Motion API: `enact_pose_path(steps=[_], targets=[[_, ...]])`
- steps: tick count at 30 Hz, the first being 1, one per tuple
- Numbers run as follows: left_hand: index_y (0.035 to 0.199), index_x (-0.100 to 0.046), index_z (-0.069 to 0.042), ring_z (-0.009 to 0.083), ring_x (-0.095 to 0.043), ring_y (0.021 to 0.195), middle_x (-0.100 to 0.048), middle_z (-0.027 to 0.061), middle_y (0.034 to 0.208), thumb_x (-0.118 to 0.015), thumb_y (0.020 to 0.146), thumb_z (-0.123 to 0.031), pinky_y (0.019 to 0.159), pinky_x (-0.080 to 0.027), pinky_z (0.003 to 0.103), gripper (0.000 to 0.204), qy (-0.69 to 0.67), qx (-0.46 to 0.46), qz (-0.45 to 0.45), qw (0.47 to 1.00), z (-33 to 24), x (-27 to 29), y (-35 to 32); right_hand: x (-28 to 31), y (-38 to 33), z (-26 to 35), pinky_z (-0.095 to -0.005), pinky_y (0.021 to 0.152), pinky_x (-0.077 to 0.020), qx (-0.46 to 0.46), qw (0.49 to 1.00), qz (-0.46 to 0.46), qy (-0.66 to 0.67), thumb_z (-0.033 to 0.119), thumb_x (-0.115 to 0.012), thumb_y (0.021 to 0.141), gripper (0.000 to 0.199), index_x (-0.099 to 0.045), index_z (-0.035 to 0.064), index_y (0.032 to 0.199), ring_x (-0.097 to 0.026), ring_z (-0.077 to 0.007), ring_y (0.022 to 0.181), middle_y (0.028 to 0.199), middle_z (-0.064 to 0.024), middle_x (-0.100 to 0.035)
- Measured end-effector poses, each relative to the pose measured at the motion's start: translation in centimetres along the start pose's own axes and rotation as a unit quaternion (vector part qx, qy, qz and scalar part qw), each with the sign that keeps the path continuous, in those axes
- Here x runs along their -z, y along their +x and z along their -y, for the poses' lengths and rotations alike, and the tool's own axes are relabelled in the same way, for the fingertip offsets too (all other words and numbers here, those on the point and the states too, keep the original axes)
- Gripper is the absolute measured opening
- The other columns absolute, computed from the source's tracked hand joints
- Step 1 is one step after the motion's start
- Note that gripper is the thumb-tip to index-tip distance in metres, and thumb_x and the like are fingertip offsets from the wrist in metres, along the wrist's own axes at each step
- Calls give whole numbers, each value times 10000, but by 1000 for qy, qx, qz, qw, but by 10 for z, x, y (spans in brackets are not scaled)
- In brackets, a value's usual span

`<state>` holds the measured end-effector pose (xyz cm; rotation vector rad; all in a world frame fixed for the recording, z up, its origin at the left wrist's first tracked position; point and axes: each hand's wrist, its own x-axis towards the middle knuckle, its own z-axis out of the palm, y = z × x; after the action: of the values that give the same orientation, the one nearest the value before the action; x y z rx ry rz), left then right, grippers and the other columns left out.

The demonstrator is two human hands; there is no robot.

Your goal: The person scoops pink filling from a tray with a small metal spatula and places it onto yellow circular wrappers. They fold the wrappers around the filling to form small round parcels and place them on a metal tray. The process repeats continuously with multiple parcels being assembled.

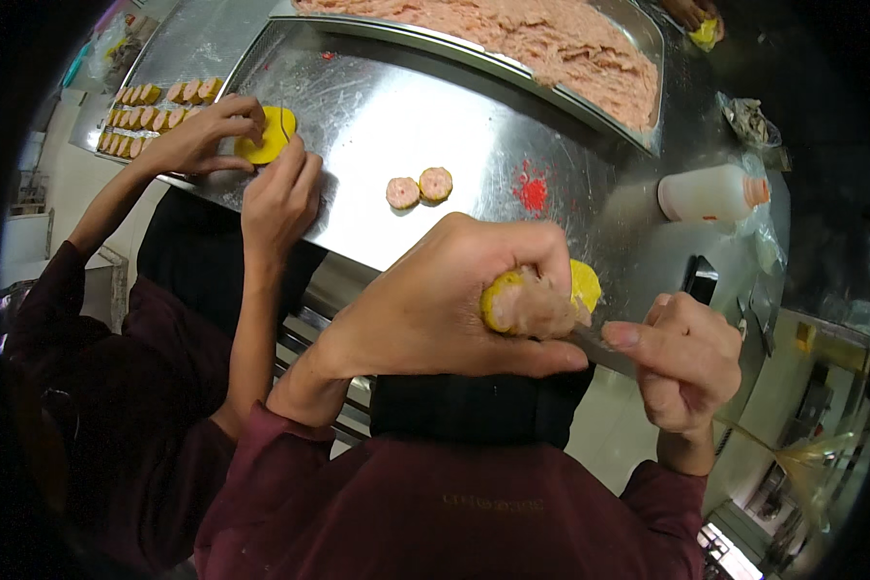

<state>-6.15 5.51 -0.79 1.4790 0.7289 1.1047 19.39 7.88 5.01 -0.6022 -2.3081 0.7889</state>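
Observation:
My left hand [445, 300] is curled around a yellow-rimmed round piece [499, 307] packed with pink paste, holding it above the table's near edge. Paste covers its side facing my right hand. Pinched in my right hand [681, 358] is a thin, flat, blade-like tool [593, 335], its tip close to the paste. Its exact kind is hard to make out. Behind my left fingers a yellow piece [585, 286] shows only in part. Two filled round pieces [402, 193] lie side by side on the steel table [358, 116].
A metal tray [474, 43] of pink paste spans the back. At left, a co-worker's hands [280, 198] work on a yellow disc [271, 135], beside rows of filled pieces [145, 118]. Red specks [532, 188], a white bottle [703, 192] and a dark flat object [702, 278] are at right.

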Motion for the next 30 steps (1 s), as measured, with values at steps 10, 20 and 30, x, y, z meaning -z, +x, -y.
enact_pose_path(steps=[10,20,30], targets=[[883,-588,-44,284,-570,625,-595,103,716,-937,763,-150,598,-467,352,384,83,19,54,995,-18,-18,-11,8,-36,43,-306,525,-256,-60,972,6,-226,175,-733,502,573,-902,175,1050,-368,-130,560,682,43,-287],[867,-653,-4,278,-564,606,-578,141,684,-905,775,-188,586,-458,370,326,109,36,90,989,-15,-40,-12,16,-39,54,-312,530,-236,-31,959,47,-280,219,-692,478,569,-904,162,1003,-351,-138,547,665,49,-297],[829,-626,-66,111,-562,607,-618,28,680,-953,790,-165,573,-451,292,344,22,36,63,997,-27,-31,-14,29,-54,50,-301,496,-216,-11,980,19,-199,276,-764,576,498,-901,201,1048,-331,-116,520,654,71,-268]])
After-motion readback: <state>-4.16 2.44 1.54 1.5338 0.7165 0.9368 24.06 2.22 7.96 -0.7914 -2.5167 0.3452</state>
